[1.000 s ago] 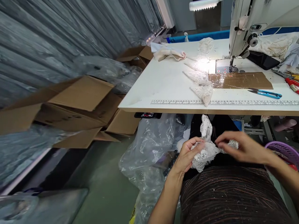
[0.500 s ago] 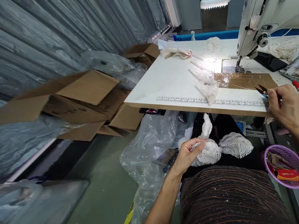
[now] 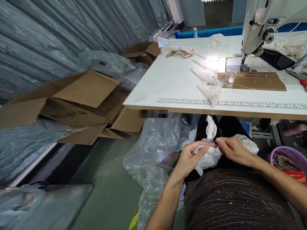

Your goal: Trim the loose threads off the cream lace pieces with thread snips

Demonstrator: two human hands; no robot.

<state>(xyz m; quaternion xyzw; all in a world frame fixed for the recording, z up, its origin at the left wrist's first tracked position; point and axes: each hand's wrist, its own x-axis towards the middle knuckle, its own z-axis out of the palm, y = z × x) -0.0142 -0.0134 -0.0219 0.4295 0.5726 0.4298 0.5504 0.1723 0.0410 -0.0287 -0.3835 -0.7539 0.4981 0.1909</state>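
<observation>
Over my lap, my left hand (image 3: 193, 157) pinches a piece of white lace (image 3: 208, 159) between thumb and fingers. My right hand (image 3: 232, 148) has come up against it, closed on small thread snips (image 3: 212, 141) whose dark blades lie at the lace by my left fingertips. Above the blades a narrower lace piece (image 3: 211, 127) hangs by a thread from a chain of lace pieces (image 3: 211, 91) on the table. Another lace piece (image 3: 247, 143) rests on my right thigh, partly covered by my right hand.
A sewing machine (image 3: 255, 28) stands on the white table (image 3: 148, 89), with a brown cardboard strip (image 3: 251, 81) before its needle. At right is a purple basket (image 3: 286, 151). Cardboard boxes (image 3: 83, 89) and clear plastic (image 3: 153, 153) lie to the left.
My right hand has carried the snips from the table's right edge down to the lace at my left hand. My left hand keeps its pinch. The view has shifted slightly.
</observation>
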